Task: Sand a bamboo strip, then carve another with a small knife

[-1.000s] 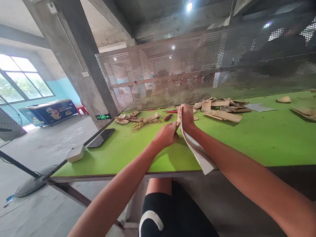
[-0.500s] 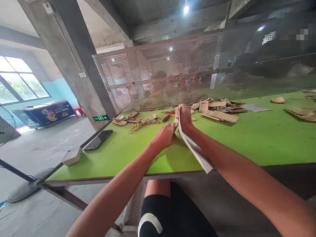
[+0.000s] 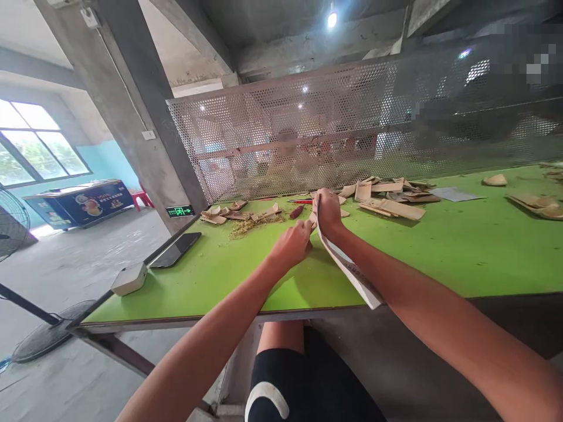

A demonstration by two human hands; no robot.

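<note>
My left hand [image 3: 292, 241] is closed around a small pale piece of wood [image 3: 314, 215], of which only a bit shows between the hands. Just beyond it, my right hand [image 3: 329, 212] is closed on a sheet of sandpaper [image 3: 347, 266], white-backed with dark print, pressed close to the wood. The sheet's long tail hangs under my right forearm and past the table's front edge. The fingers of both hands are partly hidden. A dark red tool handle [image 3: 297, 212] lies beyond my hands, near a red pen-like thing [image 3: 299, 201].
The green table [image 3: 220, 275] bears wood shavings [image 3: 255, 224] and wooden pieces at left, plus a pile of wooden pieces [image 3: 391, 202] and a paper sheet [image 3: 457, 194] at right. A tablet [image 3: 176, 249] and a white box [image 3: 129, 279] lie left. A perforated metal screen [image 3: 285, 140] stands behind.
My hands stay in nearly the same place on the wood. The sandpaper sheet has shifted and bent slightly, its lower end a little further right and down.
</note>
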